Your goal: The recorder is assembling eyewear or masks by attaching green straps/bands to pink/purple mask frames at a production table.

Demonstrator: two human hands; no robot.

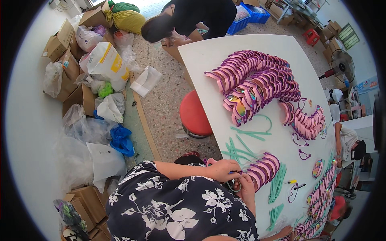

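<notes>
At the near left edge of the white table (295,154), my hands meet over a pair of pink goggles (210,162), partly hidden by my fingers. My left hand (223,170) is closed on the goggles. My right hand (246,186) pinches a green strap (231,185) beside it; its exact hold is partly covered. Just beyond my fingers stands a short row of pink and purple goggles (267,168). Loose green straps (241,149) lie left of that row, and a bundle of green straps (277,184) lies to its right.
Long stacked rows of goggles (257,80) fill the far table. A yellow-ended tool (290,182) and purple frames (299,139) lie at right. A red stool (195,114) stands by the table edge. One person (201,20) bends over a box; others sit at right. Bags and cartons line the left wall.
</notes>
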